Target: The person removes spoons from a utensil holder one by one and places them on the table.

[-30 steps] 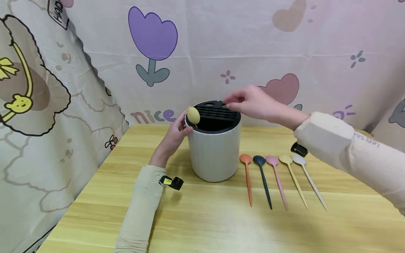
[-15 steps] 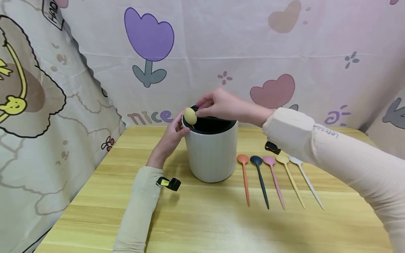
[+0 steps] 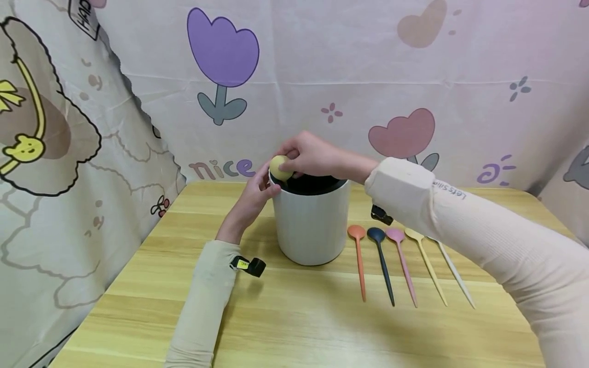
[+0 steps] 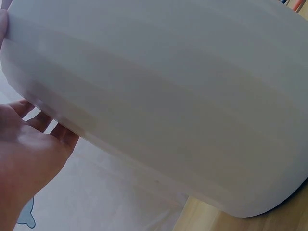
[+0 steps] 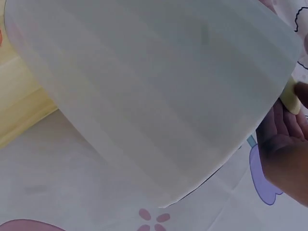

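A white utensil holder (image 3: 313, 225) with a black rim stands upright on the table. My left hand (image 3: 250, 202) holds its left side, thumb at the front near the rim and fingers around the back. In the left wrist view those fingers (image 4: 65, 134) lie against the white wall. A yellow-green spoon (image 3: 278, 167) stands in the holder at the left of the rim, bowl up, its handle mostly hidden inside. My right hand (image 3: 313, 154) reaches over the opening and pinches the spoon's bowl. In the right wrist view the bowl (image 5: 290, 98) shows beside the thumb.
To the holder's right lies a row of spoons: orange (image 3: 357, 232), dark blue (image 3: 376, 235), pink (image 3: 395, 235), yellow (image 3: 428, 260) and white (image 3: 455, 273). My right forearm passes above the row's far end. A printed cloth (image 3: 294, 61) hangs behind the wooden table (image 3: 294, 317).
My right hand has moved left from the holder's slotted back right side to the yellow-green spoon and now pinches its bowl. The left hand keeps its hold on the holder.
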A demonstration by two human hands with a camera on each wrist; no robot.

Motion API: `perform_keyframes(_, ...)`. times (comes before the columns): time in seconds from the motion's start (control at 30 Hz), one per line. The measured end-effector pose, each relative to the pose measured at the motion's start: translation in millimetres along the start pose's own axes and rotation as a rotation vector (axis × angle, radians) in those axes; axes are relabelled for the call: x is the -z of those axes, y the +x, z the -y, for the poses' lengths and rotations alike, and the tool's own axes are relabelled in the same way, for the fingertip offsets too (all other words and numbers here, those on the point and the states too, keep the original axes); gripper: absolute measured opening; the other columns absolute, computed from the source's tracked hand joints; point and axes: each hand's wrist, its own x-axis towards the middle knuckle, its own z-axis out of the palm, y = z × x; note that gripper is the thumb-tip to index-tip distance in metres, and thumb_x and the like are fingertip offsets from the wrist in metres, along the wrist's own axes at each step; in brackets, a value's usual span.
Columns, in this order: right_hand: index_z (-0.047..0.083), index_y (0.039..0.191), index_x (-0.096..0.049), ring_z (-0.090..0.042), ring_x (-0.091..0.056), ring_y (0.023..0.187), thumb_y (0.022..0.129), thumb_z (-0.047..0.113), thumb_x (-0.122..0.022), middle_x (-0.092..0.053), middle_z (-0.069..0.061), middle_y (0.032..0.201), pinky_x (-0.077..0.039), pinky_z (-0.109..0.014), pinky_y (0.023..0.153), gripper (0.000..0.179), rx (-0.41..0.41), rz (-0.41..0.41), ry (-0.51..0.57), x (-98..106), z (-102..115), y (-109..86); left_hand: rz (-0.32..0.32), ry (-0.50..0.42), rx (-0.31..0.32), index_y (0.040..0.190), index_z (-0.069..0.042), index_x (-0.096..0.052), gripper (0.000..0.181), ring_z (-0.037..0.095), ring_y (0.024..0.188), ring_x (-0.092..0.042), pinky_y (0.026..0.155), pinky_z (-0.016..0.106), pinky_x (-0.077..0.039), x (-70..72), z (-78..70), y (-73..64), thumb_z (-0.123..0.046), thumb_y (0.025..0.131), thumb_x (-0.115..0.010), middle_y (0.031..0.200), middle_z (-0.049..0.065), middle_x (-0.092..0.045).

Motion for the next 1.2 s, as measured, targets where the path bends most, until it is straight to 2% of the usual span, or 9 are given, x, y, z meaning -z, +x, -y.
perform_keyframes(0.17, -0.004, 0.114, -0.068, -0.018, -0.062, 0.082, 0.087, -0.006, -0.060, -0.069, -0.012, 0.095, -0.055, -0.028, 0.073, 0.028, -0.004, -0.005, 0.018, 1, -3, -1.4, -0.005, -0.005, 0.003, 0.155, -0.007, -0.016, 0.127, 0.025, 0.136, -0.029, 0.112, 0.045, -0.026, 0.9, -0.3, -0.1, -0.076, 0.063, -0.070, 0.155, 0.013, -0.025)
perform_keyframes(0.4, -0.005, 0.115, -0.068, -0.020, -0.066, 0.089, 0.086, -0.005, -0.067, -0.071, -0.016, 0.100, -0.056, -0.029, 0.074, 0.028, -0.028, -0.060, 0.061, -1, -7, -1.2, -0.016, -0.014, 0.013, 0.155, -0.007, -0.017, 0.127, 0.025, 0.136, -0.030, 0.111, 0.046, -0.026, 1.2, -0.7, -2.4, -0.075, 0.063, -0.071, 0.154, 0.013, -0.026)
perform_keyframes(0.7, -0.004, 0.110, -0.069, -0.016, -0.067, 0.081, 0.084, 0.000, -0.073, -0.072, -0.015, 0.094, -0.054, -0.026, 0.068, 0.027, -0.006, -0.136, 0.072, 7, -9, -2.9, -0.009, 0.000, -0.006, 0.155, -0.007, -0.018, 0.126, 0.026, 0.135, -0.031, 0.111, 0.044, -0.028, -1.7, -0.6, -0.6, -0.077, 0.063, -0.069, 0.154, 0.012, -0.027)
perform_keyframes(0.97, 0.000, 0.121, -0.067, -0.019, -0.066, 0.097, 0.085, 0.001, -0.072, -0.071, -0.014, 0.102, -0.050, -0.031, 0.084, 0.036, -0.012, -0.169, 0.007, 22, -3, -9.1, -0.012, -0.004, -0.008, 0.155, -0.007, -0.017, 0.128, 0.026, 0.136, -0.031, 0.111, 0.046, -0.027, -3.3, 0.5, 1.6, -0.077, 0.061, -0.070, 0.156, 0.011, -0.025)
perform_keyframes(1.1, 0.005, 0.128, -0.063, -0.019, -0.064, 0.097, 0.086, -0.001, -0.069, -0.070, -0.013, 0.104, -0.049, -0.029, 0.083, 0.043, 0.004, -0.186, 0.007, 30, -1, -11.5, -0.017, 0.011, -0.006, 0.155, -0.011, -0.020, 0.124, 0.023, 0.139, -0.027, 0.112, 0.047, -0.024, -3.0, -1.4, 1.8, -0.077, 0.062, -0.069, 0.157, 0.005, -0.023)
perform_keyframes(1.2, 0.007, 0.130, -0.062, -0.018, -0.064, 0.094, 0.086, -0.003, -0.068, -0.070, -0.014, 0.104, -0.051, -0.028, 0.079, 0.046, 0.012, -0.207, 0.064, 34, 0, -13.6, -0.022, 0.006, -0.006, 0.155, -0.011, -0.021, 0.124, 0.023, 0.139, -0.026, 0.112, 0.047, -0.024, -2.7, -1.4, 1.2, -0.077, 0.062, -0.069, 0.157, 0.005, -0.023)
